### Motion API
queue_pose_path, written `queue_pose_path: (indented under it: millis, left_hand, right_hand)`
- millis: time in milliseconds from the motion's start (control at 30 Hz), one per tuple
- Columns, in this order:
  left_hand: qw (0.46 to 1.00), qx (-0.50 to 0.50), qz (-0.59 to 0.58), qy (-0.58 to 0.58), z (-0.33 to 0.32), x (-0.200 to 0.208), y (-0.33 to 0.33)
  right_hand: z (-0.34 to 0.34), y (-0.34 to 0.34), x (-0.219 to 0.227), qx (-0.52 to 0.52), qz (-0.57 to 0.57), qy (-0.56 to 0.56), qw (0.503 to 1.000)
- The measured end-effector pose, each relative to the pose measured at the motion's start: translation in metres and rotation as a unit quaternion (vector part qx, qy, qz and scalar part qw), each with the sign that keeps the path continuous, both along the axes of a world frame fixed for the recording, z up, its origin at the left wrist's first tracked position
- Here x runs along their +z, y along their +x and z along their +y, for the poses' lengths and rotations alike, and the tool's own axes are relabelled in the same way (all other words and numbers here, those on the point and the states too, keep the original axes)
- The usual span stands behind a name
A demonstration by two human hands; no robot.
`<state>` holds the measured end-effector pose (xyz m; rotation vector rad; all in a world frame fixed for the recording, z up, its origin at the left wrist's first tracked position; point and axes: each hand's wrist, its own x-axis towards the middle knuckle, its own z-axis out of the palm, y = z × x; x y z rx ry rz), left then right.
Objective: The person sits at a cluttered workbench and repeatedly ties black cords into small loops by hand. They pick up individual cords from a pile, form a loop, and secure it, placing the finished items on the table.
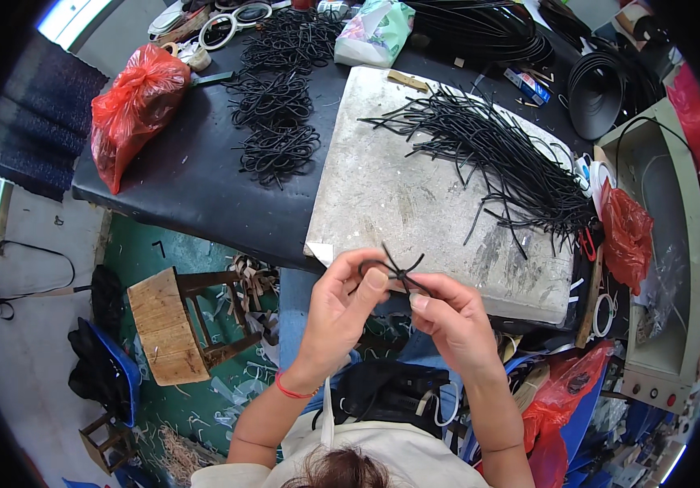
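Observation:
A thin black cord (399, 274) is looped and crossed over itself between my two hands, just off the near edge of a pale, stained board (366, 187). My left hand (348, 294) pinches the looped side between thumb and fingers. On the other side, my right hand (451, 313) grips the cord between thumb and forefinger. Loose ends stick up from the crossing. Farther out on the board lies a large heap of straight black cords (496, 154). Bunches of looped black cords (278, 150) rest on the dark tabletop, left of the board.
A red plastic bag (140, 106) stands at the table's left end. A wooden stool (169, 329) is on the littered green floor. Coiled black strip (602, 89) and a metal-cased machine (651, 374) are at the right, near another red bag (626, 236).

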<state>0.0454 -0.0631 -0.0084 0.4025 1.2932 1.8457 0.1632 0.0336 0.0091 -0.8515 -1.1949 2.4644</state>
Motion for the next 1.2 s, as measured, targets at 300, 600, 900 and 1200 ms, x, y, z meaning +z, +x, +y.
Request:
queue_pose_path:
  millis: [300,600,900,1200]
  left_hand:
    - [0.989,-0.136,-0.055,-0.001,-0.002,0.016,-0.014]
    - [0.983,-0.176,-0.054,-0.011,-0.006,0.023,-0.006]
    - [0.992,-0.075,-0.096,0.035,-0.001,0.014,-0.001]
    - [0.991,-0.112,-0.072,-0.012,-0.002,0.012,0.004]
  right_hand:
    - [0.005,0.0,0.011,-0.091,-0.087,0.427,0.896]
    - [0.006,-0.013,0.01,-0.008,0.044,0.15,0.988]
    - [0.001,-0.019,0.01,-0.168,-0.068,0.314,0.932]
    - [0.002,-0.001,-0.005,-0.071,-0.031,0.305,0.949]
